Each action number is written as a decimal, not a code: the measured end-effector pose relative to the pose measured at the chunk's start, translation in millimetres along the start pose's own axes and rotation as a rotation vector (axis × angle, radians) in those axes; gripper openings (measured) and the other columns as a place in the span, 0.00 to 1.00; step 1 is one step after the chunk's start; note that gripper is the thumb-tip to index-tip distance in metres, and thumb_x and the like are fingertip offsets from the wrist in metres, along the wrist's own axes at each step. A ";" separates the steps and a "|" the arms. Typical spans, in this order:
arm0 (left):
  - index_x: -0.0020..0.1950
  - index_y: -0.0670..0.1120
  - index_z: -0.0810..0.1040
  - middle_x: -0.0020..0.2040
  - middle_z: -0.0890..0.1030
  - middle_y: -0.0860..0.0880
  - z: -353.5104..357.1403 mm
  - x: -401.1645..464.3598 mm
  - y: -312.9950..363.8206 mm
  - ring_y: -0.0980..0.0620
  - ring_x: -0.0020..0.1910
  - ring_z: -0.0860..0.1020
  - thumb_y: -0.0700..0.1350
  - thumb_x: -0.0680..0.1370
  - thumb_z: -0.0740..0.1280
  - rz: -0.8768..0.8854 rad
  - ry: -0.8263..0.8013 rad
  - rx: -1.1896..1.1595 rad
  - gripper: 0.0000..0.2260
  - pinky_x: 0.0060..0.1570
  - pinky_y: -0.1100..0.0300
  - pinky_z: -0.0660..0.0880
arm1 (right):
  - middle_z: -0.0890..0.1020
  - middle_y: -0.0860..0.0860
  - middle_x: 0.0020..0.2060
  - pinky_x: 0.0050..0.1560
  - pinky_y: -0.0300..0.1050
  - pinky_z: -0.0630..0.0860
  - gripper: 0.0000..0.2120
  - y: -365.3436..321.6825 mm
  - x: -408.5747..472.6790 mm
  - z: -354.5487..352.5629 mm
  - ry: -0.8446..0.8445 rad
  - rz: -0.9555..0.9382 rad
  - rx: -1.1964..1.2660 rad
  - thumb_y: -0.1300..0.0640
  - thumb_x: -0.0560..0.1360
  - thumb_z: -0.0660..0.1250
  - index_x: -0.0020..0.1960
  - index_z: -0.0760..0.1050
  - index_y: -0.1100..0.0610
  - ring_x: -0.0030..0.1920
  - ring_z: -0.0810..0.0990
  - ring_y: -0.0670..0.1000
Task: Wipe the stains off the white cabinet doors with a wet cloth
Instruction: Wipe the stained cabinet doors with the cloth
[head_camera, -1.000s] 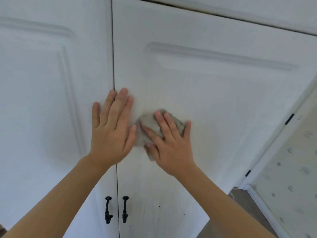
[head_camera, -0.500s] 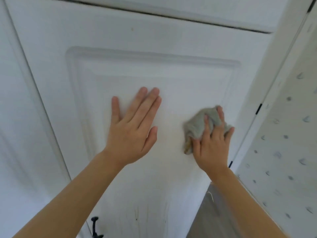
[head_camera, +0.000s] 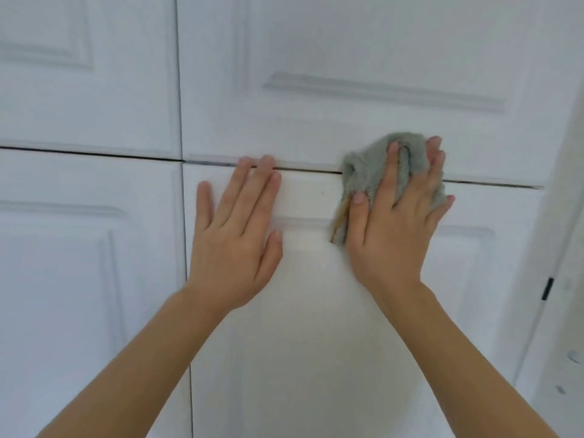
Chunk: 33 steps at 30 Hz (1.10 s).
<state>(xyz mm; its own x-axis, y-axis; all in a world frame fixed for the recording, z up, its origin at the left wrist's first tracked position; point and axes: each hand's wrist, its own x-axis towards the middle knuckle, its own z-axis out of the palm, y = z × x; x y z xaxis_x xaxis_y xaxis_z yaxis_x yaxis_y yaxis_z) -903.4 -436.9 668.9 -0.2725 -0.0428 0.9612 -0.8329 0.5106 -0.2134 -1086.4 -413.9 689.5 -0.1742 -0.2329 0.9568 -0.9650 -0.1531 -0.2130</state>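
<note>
Left hand (head_camera: 235,238) lay flat on the lower right door (head_camera: 309,327), fingers straight and close together, tips reaching the horizontal gap (head_camera: 303,169) between lower and upper doors. It held nothing.

Right hand (head_camera: 398,226) pressed the cloth (head_camera: 363,172) against the cabinet, fingers spread and nearly straight over it, thumb on the cloth's left edge. Palm covered the lower part of the cloth; whether any finger curled under it, couldn't tell.

Cloth was grey-green, fuzzy, bunched up, with a tan strip showing at its lower left edge. It straddled the gap: top part on the upper right door (head_camera: 363,58), bottom part on the lower right door, right of the left hand and not touching it.

Hands were apart, side by side, both on the same door column. Both forearms bare.

Left of the vertical seam (head_camera: 180,121): upper left door (head_camera: 85,90) and lower left door (head_camera: 79,295), both panelled white. A black hinge (head_camera: 547,289) sat on the frame at far right. Couldn't make out any stains; the frame was slightly blurred.
</note>
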 end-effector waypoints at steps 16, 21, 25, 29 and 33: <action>0.73 0.38 0.61 0.74 0.60 0.43 -22.2 9.8 -36.6 0.48 0.75 0.55 0.43 0.78 0.52 -0.069 -0.023 -0.030 0.24 0.72 0.49 0.49 | 0.47 0.59 0.77 0.68 0.72 0.51 0.29 68.3 16.7 -33.3 -0.071 0.026 -0.176 0.44 0.80 0.43 0.77 0.46 0.55 0.76 0.46 0.57; 0.73 0.38 0.62 0.74 0.61 0.43 -26.5 12.1 -40.4 0.47 0.74 0.57 0.43 0.77 0.52 -0.049 -0.021 -0.094 0.24 0.71 0.49 0.53 | 0.48 0.63 0.76 0.67 0.71 0.50 0.31 14.7 21.2 -17.8 -0.030 0.077 -0.078 0.45 0.79 0.46 0.77 0.49 0.59 0.76 0.46 0.61; 0.72 0.37 0.62 0.74 0.62 0.42 -35.3 3.9 -46.1 0.46 0.74 0.57 0.42 0.77 0.53 -0.032 -0.038 -0.110 0.24 0.70 0.46 0.54 | 0.54 0.62 0.75 0.68 0.69 0.51 0.29 -58.7 18.2 12.5 -0.006 -0.185 -0.080 0.45 0.79 0.51 0.77 0.54 0.56 0.75 0.50 0.61; 0.72 0.37 0.63 0.73 0.62 0.40 -42.5 -33.1 -50.5 0.43 0.74 0.57 0.44 0.77 0.54 -0.080 -0.041 -0.041 0.23 0.69 0.42 0.53 | 0.57 0.61 0.75 0.70 0.64 0.49 0.27 -77.1 -19.7 33.0 -0.001 -0.345 -0.116 0.45 0.80 0.50 0.76 0.54 0.53 0.75 0.52 0.59; 0.73 0.39 0.61 0.74 0.60 0.42 -33.5 -85.8 -39.7 0.45 0.75 0.54 0.45 0.78 0.53 -0.089 -0.101 0.011 0.24 0.71 0.42 0.49 | 0.56 0.60 0.74 0.70 0.65 0.50 0.25 -70.5 -56.5 42.2 -0.005 -0.392 -0.131 0.45 0.81 0.49 0.76 0.54 0.51 0.75 0.53 0.58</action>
<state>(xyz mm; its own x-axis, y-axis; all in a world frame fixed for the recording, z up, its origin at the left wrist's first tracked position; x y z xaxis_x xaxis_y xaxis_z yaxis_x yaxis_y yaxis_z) -830.8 -424.8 600.7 -0.2442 -0.1742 0.9540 -0.8608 0.4919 -0.1305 -1000.3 -430.5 642.2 0.2121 -0.1859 0.9594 -0.9749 -0.1076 0.1947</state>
